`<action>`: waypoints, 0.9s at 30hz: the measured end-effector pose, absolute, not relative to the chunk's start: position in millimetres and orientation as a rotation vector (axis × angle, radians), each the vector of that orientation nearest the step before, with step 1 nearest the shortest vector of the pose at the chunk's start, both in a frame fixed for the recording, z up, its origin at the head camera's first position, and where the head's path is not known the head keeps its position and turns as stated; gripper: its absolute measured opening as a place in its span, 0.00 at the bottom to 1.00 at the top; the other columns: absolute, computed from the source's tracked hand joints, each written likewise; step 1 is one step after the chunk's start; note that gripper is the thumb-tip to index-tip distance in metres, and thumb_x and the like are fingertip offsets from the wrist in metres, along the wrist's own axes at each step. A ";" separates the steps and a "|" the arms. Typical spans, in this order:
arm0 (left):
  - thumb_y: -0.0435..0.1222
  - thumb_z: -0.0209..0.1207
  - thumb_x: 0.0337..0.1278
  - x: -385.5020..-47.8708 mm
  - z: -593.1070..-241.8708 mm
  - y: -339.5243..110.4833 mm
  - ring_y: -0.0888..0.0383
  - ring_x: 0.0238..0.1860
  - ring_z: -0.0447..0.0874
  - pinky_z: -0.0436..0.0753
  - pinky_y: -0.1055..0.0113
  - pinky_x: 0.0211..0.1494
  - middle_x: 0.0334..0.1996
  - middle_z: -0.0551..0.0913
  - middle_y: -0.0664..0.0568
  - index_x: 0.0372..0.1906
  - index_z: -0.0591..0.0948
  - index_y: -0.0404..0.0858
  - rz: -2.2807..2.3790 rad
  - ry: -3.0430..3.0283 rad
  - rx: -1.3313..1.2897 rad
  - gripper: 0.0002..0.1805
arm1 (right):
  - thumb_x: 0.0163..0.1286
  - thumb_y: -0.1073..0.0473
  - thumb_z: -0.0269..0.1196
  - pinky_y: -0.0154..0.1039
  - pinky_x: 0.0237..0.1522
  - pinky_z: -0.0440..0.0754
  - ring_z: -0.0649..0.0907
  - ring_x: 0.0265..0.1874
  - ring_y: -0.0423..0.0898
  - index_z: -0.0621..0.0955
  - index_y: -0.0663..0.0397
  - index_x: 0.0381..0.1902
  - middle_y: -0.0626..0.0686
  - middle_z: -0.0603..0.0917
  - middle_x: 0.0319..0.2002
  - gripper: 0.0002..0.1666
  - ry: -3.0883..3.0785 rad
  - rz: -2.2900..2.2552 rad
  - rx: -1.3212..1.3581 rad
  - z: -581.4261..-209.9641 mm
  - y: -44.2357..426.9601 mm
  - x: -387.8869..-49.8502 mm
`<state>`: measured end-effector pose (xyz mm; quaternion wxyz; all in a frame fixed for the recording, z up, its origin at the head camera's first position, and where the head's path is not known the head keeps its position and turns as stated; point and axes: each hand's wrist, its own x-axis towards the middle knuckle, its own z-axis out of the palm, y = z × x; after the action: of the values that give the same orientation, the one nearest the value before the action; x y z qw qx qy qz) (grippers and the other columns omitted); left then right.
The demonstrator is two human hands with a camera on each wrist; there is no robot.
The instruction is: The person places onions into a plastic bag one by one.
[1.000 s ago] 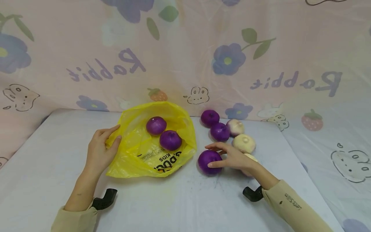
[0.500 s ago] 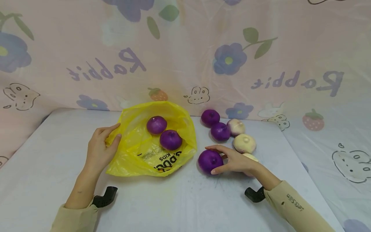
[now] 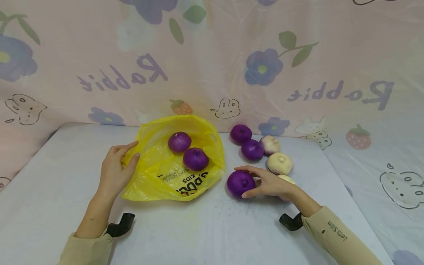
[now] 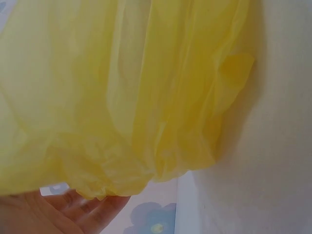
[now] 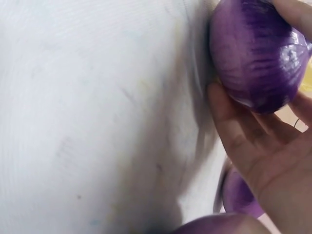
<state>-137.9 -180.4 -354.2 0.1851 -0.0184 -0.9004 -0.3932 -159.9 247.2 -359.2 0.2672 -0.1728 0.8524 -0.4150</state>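
My left hand (image 3: 117,171) holds the left edge of a yellow plastic bag (image 3: 149,162), whose mouth faces me. Two purple onions (image 3: 179,142) (image 3: 195,159) lie inside it. To the right of the bag, my right hand (image 3: 269,183) grips a purple onion (image 3: 239,184) on the table, thumb in front and fingers behind. The right wrist view shows this onion (image 5: 258,53) between the thumb and fingers of the hand (image 5: 273,156). In the left wrist view the bag (image 4: 122,97) covers part of the left fingers (image 4: 97,214).
Behind the right hand, two purple onions (image 3: 240,134) (image 3: 252,150) and several pale ones (image 3: 280,163) form a loose group; one pale onion (image 3: 286,179) is partly hidden by the hand. A printed cloth (image 3: 205,55) hangs behind the white table (image 3: 185,232).
My right thumb has shifted from over the onion's front to its right side, and the hand has moved slightly right. The left hand keeps its hold on the bag.
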 end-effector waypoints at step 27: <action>0.33 0.54 0.64 -136.3 -353.0 -178.9 0.37 0.50 0.70 0.68 0.54 0.44 0.53 0.71 0.31 0.62 0.75 0.33 -1.114 -2.548 -0.055 0.22 | 0.56 0.54 0.72 0.41 0.53 0.80 0.73 0.62 0.58 0.65 0.43 0.70 0.56 0.66 0.69 0.45 2.381 -1.181 -0.723 -329.7 244.7 -175.4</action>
<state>-136.3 -178.9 -353.0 0.1792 -0.0193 -0.9012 -0.3942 -175.4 244.7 -329.7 0.1924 -0.2577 0.8482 -0.4209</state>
